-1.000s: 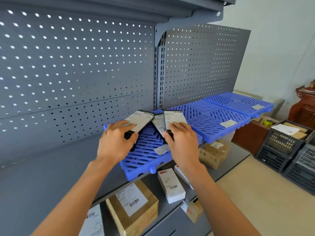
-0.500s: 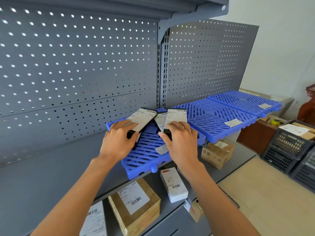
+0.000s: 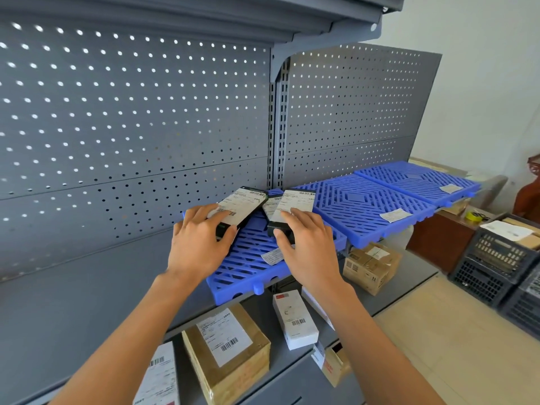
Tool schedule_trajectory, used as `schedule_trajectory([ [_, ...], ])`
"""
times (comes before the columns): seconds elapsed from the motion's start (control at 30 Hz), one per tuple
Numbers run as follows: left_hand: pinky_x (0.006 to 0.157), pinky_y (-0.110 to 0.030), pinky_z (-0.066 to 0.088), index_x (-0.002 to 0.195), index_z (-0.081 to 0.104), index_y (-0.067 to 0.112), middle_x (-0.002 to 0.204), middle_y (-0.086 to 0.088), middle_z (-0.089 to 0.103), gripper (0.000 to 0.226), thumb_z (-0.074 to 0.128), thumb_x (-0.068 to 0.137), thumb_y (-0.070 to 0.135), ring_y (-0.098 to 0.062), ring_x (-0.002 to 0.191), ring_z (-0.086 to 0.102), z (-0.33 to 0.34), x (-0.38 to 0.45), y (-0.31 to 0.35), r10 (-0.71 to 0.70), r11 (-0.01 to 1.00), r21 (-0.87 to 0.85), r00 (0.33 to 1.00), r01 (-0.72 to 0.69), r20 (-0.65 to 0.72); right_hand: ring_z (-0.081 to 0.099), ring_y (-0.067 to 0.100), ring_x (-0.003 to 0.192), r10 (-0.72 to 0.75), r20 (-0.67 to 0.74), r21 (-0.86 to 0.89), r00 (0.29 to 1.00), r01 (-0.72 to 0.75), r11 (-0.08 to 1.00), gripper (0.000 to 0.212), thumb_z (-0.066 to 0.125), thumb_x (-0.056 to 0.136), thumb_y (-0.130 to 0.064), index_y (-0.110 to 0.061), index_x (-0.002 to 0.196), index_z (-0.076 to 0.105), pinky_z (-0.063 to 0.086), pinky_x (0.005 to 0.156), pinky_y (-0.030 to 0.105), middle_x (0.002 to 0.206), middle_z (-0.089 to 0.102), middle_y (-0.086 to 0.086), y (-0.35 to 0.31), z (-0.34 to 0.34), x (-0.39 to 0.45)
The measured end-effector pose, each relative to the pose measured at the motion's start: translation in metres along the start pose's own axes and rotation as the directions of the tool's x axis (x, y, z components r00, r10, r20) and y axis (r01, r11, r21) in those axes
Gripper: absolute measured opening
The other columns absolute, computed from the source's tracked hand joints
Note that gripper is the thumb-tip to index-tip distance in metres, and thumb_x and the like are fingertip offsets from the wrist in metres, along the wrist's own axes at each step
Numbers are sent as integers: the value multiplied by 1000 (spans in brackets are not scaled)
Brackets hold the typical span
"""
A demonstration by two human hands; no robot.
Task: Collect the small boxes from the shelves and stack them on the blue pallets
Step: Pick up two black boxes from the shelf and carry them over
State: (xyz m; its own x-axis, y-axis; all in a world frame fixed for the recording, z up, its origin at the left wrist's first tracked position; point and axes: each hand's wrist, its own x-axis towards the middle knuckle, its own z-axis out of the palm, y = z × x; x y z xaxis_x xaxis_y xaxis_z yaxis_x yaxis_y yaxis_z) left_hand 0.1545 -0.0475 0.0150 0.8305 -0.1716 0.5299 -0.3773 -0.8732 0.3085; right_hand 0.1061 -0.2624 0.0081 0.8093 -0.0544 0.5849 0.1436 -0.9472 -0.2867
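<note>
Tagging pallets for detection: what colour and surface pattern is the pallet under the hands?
Blue pallet, an open slatted grid; clearest in the head view.

We see bare lattice on the middle blue pallet [image 3: 362, 206] and far blue pallet [image 3: 415, 182] — room to reach in from the front, under the top shelf [image 3: 204, 21]; the pegboard back [image 3: 131, 118] closes the rear, and paper slips [image 3: 395, 215] lie near the pallet fronts
</note>
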Motion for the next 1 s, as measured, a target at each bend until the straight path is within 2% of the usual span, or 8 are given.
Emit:
schedule_trajectory([
  [0.13, 107, -50, 38, 134, 63, 27, 142, 4, 55, 41, 57, 97, 43, -23, 136, 41, -7, -4, 12, -1, 1000, -8, 1000, 1, -7, 45, 26, 134, -36, 41, -11, 998, 37, 999, 43, 52, 100, -40, -17, 136, 59, 43, 100, 49, 141, 57, 1, 5, -9, -2],
  [0.33, 110, -50, 36, 139, 59, 24, 145, 4, 54, 46, 56, 98, 45, -23, 139, 39, -21, -16, 31, -9, 999, 52, 998, 5, 67, 42, 26, 133, -80, 182, -127, 980, 104, 986, 46, 46, 101, -44, -20, 139, 56, 40, 97, 48, 141, 56, -1, 7, -21, 7],
  [0.5, 104, -52, 43, 136, 60, 24, 138, 2, 59, 44, 55, 98, 47, -27, 130, 49, -43, -33, 44, -56, 995, 89, 991, 45, 122, 50, 27, 124, -142, 188, -90, 972, 162, 983, 42, 50, 100, -41, -20, 136, 59, 42, 93, 47, 132, 63, -2, 1, -29, 3],
  [0.6, 96, -48, 47, 131, 63, 25, 134, 0, 61, 38, 55, 98, 44, -31, 119, 56, -60, -47, 50, -94, 992, 98, 988, 82, 125, 54, 29, 119, -172, 185, -43, 968, 183, 982, 36, 52, 100, -35, -17, 129, 63, 45, 92, 47, 123, 67, 2, -9, -34, -5],
  [0.7, 92, -44, 49, 137, 59, 30, 138, 0, 59, 42, 54, 99, 47, -31, 118, 58, -80, -66, 50, -148, 985, 112, 981, 134, 126, 59, 30, 113, -205, 145, 92, 968, 193, 977, 34, 54, 99, -28, -13, 128, 65, 53, 88, 47, 120, 70, 5, -27, -42, -16],
  [0.87, 101, -47, 46, 142, 53, 33, 147, 3, 53, 47, 51, 99, 52, -33, 127, 55, -123, -111, 34, -240, 959, 190, 961, 211, 141, 63, 31, 99, -274, 129, 192, 953, 247, 950, 28, 55, 98, -27, -14, 119, 69, 54, 78, 44, 108, 72, 5, -76, -50, -42],
  [0.93, 102, -47, 45, 143, 52, 34, 147, 1, 53, 48, 51, 98, 53, -34, 127, 54, -142, -134, 23, -283, 943, 217, 951, 252, 128, 63, 30, 100, -309, 148, 221, 939, 273, 936, 29, 55, 99, -27, -14, 121, 68, 54, 78, 41, 111, 71, 5, -99, -53, -57],
  [1.0, 102, -47, 46, 142, 53, 33, 144, 1, 56, 49, 52, 98, 54, -34, 126, 55, -162, -161, 12, -317, 930, 231, 943, 286, 107, 62, 28, 110, -341, 169, 251, 925, 295, 922, 33, 55, 99, -30, -18, 128, 66, 51, 82, 39, 122, 69, 2, -123, -56, -74],
])
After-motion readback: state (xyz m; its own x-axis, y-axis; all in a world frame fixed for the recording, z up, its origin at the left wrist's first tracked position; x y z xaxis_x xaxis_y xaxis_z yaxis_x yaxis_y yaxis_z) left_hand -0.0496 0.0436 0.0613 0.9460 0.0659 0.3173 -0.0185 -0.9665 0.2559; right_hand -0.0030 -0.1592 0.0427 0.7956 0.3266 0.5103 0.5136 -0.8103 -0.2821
